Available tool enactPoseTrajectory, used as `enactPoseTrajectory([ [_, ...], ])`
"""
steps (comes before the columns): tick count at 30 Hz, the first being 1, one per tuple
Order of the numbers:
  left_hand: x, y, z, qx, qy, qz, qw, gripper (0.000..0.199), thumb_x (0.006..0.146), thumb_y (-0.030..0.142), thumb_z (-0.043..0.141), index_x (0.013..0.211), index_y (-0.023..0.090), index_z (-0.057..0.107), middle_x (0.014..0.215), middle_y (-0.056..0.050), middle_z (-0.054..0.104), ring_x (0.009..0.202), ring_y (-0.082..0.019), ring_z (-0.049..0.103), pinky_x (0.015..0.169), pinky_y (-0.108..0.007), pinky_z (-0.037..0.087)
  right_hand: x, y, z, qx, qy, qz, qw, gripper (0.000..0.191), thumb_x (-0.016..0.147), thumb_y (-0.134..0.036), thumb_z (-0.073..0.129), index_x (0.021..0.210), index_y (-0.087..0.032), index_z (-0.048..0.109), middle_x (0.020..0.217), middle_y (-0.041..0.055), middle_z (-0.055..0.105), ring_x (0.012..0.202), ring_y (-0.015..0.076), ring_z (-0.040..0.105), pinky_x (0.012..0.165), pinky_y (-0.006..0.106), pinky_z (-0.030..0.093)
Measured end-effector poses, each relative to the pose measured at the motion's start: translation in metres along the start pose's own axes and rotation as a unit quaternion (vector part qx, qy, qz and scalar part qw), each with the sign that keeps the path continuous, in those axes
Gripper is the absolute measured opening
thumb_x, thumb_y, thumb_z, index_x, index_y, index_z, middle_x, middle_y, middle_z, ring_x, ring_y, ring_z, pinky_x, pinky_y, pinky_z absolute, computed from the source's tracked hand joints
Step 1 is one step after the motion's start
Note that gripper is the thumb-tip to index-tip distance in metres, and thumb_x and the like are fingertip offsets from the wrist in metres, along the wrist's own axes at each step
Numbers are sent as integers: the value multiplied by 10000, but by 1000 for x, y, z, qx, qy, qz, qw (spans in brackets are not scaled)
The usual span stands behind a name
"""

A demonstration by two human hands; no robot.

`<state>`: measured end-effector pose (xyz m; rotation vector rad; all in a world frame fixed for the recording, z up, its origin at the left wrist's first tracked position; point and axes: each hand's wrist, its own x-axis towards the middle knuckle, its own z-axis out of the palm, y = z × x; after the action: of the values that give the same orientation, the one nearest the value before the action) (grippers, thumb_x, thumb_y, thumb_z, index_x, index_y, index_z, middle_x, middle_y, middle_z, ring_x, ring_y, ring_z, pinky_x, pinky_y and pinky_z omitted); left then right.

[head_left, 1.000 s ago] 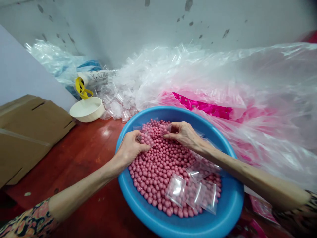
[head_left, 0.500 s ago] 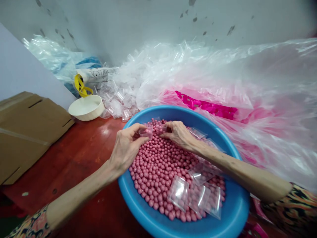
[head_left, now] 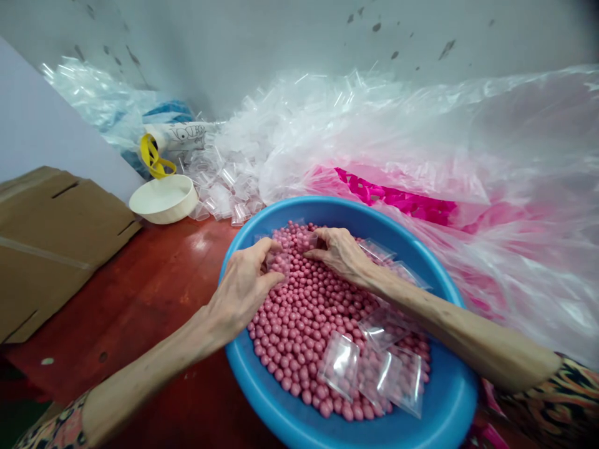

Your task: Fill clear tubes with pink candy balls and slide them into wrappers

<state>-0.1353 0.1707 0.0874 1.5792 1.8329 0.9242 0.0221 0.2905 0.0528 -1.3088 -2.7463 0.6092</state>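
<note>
A blue basin [head_left: 444,402] holds a bed of glossy pink beads [head_left: 299,324]. At its far left side, my left hand [head_left: 246,277] has thumb and fingers closed around a small clear plastic case [head_left: 279,264], with pink beads showing in or through it. Just right of it, my right hand [head_left: 339,252] pinches another clear plastic case [head_left: 305,242] low against the beads; its fingertips are partly hidden. More flat clear cases [head_left: 340,365] lie on the beads toward the near right, below my right forearm.
A cream round dish [head_left: 163,199] and a yellow tape ring [head_left: 156,159] sit left of a heap of clear cases [head_left: 229,181]. Plastic sheeting [head_left: 515,156] with bright pink pieces [head_left: 407,202] lies behind the basin. A cardboard box [head_left: 56,249] stands on the red table [head_left: 173,293].
My left hand has lowered slightly with its clear case, which now sits closer to the beads. My right hand stays almost in place. The view has shifted a little.
</note>
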Motion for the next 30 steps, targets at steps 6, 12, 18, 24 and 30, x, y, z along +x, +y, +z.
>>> enactPoseTrajectory([
  [6, -1, -3, 0, 25, -40, -21, 999, 219, 727, 166, 614, 944, 198, 617, 683, 31, 584, 648, -160, 561, 642, -306, 426, 1, 0, 2, -5, 4, 1, 1000, 235, 900, -317, 551, 1053, -145, 598, 1040, 53, 636, 894, 176, 628, 781, 383, 520],
  [12, 1, -7, -1, 215, -44, 80, 972, 63, 799, 137, 511, 842, 178, 534, 807, -27, 599, 747, -184, 558, 686, -324, 421, 13, 5, -12, 19, -45, -46, 998, 229, 892, -317, 563, 1027, -138, 607, 1003, 40, 642, 842, 167, 635, 737, 354, 530],
  [18, 1, -4, -4, 285, -66, 83, 953, 100, 852, 141, 407, 812, 170, 494, 823, -80, 582, 757, -227, 537, 692, -376, 419, 28, 14, -17, 105, -62, -107, 987, 229, 831, -336, 631, 751, -122, 621, 686, -35, 607, 610, 108, 583, 565, 244, 475],
  [24, 1, 5, -7, 314, -41, 38, 948, 151, 850, 97, 406, 873, 143, 547, 905, -117, 620, 842, -248, 582, 741, -387, 457, 29, 22, -12, 206, -35, -110, 972, 348, 740, -453, 618, 667, -115, 648, 523, -44, 533, 506, 88, 468, 484, 215, 334],
  [30, 0, 7, -8, 342, -42, 13, 939, 210, 839, 27, 408, 918, 122, 578, 946, -120, 638, 846, -246, 604, 758, -381, 474, 29, 19, -11, 219, -44, -104, 969, 272, 676, -373, 646, 622, -107, 670, 501, -35, 540, 484, 81, 421, 471, 212, 296],
])
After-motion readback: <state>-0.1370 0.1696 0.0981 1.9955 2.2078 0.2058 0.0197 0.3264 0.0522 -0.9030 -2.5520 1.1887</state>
